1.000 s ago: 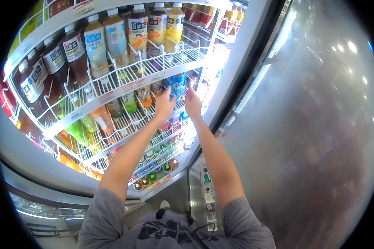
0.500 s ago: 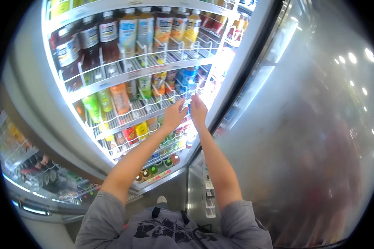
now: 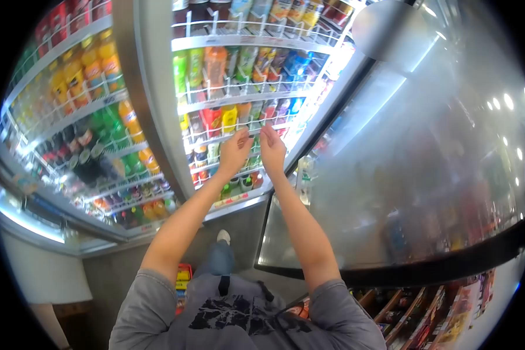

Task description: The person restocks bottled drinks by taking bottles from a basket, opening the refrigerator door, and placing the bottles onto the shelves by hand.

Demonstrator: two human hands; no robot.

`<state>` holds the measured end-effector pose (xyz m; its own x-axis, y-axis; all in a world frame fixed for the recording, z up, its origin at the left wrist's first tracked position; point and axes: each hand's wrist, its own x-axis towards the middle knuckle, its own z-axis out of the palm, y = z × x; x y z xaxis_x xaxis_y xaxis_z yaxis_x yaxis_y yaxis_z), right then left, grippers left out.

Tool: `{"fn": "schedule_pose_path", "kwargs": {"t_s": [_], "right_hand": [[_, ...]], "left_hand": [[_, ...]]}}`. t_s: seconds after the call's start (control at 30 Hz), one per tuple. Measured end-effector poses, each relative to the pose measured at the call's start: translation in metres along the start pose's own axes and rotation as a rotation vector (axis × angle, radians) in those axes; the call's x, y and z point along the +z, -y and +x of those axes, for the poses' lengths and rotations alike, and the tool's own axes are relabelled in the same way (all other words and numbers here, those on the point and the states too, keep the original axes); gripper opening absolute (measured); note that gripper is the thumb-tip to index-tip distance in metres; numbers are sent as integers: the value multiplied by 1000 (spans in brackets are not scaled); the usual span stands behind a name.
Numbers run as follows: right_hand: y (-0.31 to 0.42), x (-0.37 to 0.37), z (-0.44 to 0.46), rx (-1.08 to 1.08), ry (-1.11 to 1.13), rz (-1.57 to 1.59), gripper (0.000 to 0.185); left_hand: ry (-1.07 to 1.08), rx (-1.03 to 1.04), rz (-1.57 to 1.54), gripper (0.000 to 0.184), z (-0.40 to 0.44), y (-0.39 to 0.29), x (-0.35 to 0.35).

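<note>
Both my arms reach forward in front of the lit drinks cooler. My left hand (image 3: 235,153) holds nothing visible; its fingers bend inward, with a gap to the thumb. Close beside it, my right hand (image 3: 273,149) is raised with fingers loosely bent and nothing seen in it. The hands are apart from each other. Behind them in the view are a wire-fronted shelf (image 3: 245,95), a yellow package (image 3: 229,116), a red package (image 3: 213,121) and an orange bottle (image 3: 215,67). Neither hand plainly touches a bottle.
The fogged glass door (image 3: 391,169) stands swung out on the right. A neighbouring cooler (image 3: 87,105) with orange and green bottles is at the left. Below lie the grey floor (image 3: 119,280), a red and yellow item (image 3: 183,279) and snack shelves (image 3: 420,315).
The view has shifted left and lower, showing more of the left cooler, the floor and the snack shelves. My hands stay raised together and now appear before lower shelves.
</note>
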<state>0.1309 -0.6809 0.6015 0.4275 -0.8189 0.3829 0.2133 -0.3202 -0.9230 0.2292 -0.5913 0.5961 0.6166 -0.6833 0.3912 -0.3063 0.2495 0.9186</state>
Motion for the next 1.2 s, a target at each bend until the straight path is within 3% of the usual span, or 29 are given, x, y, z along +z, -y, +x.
{"fn": "schedule_pose_path", "kwargs": {"t_s": [0.27,0.57,0.83,0.9,0.93,1.03,1.13,1.2], "right_hand": [[17,93,-107,108,230,62,41],[29,230,-215,159,549,135,36],[-19,338,-349,276,865,170,37],[-30,352,-380,283,938,148,36],[-28,356,-392,206,972,-41,34],[-42,371,-416,172,1164,-228,32],[-90,388,-443,255,1307,-91,37],[-103,385,-454,240,1450,-189,42]], "left_hand": [[-187,-165,59,37,-106,-8,-104],[-502,-183,116,36,-208,9,-264],[-853,-291,111,31,-370,23,-403],[-907,-441,335,30,-413,21,-424],[-954,-480,373,30,-433,27,-434],[-1090,-573,357,31,-480,37,-454],[-1228,-630,341,30,-518,57,-460],[-1315,-690,283,30,-547,77,-445]]}}
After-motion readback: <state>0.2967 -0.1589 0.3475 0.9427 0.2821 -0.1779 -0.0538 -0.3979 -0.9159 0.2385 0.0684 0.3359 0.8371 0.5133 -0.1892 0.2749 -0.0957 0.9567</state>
